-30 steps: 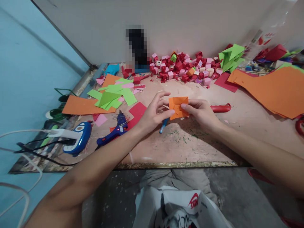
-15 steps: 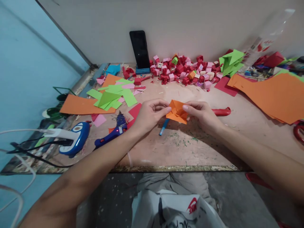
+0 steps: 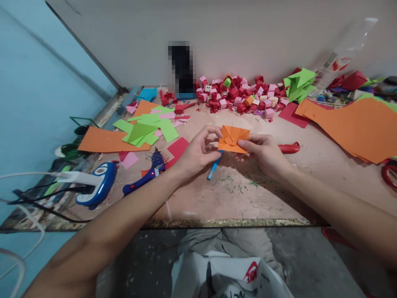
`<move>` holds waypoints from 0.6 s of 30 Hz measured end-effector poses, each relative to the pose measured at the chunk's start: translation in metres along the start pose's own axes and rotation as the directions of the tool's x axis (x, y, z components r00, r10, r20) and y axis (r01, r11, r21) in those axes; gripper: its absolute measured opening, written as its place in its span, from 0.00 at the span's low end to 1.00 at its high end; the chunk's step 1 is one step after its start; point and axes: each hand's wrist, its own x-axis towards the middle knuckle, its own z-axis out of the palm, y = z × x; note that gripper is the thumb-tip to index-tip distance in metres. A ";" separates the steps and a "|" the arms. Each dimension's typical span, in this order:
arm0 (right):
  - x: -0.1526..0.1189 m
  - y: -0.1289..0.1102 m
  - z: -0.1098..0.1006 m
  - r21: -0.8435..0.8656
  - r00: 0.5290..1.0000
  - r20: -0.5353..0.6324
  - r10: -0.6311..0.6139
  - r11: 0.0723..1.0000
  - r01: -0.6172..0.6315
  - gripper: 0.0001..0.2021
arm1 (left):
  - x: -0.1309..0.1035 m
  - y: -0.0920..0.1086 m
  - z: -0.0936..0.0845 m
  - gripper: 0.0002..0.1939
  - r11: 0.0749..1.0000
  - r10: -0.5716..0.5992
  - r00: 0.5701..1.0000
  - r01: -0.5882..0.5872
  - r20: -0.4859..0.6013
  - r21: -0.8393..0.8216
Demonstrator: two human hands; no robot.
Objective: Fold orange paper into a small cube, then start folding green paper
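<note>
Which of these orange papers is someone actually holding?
The small folded orange piece, pinched in the right hand. Unlike it, the large orange sheets at right and the long orange strip at left lie on the table.

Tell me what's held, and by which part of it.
A folded orange paper, pinched at its right side by the right grip. The left grip is at its left edge; whether it holds is unclear.

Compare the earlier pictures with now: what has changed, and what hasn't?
The thumb of the left hand has moved left, off the folded orange paper; whether that hand touches it is unclear. The right hand still pinches it. Glue gun and blue pen stayed put.
</note>
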 end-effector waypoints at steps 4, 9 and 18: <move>-0.003 -0.004 0.002 -0.014 0.999 0.030 0.010 1.000 -0.010 0.10 | -0.002 -0.001 0.003 0.13 0.997 -0.015 0.999 0.018 -0.035 0.081; -0.006 -0.008 0.005 -0.031 0.999 0.054 0.007 1.000 -0.006 0.13 | -0.002 -0.002 0.004 0.14 0.995 -0.010 0.988 0.024 -0.156 0.093; -0.011 -0.008 0.006 -0.119 0.989 0.144 -0.029 0.992 0.046 0.20 | -0.005 0.003 0.010 0.15 0.976 0.097 0.965 -0.044 -0.245 0.213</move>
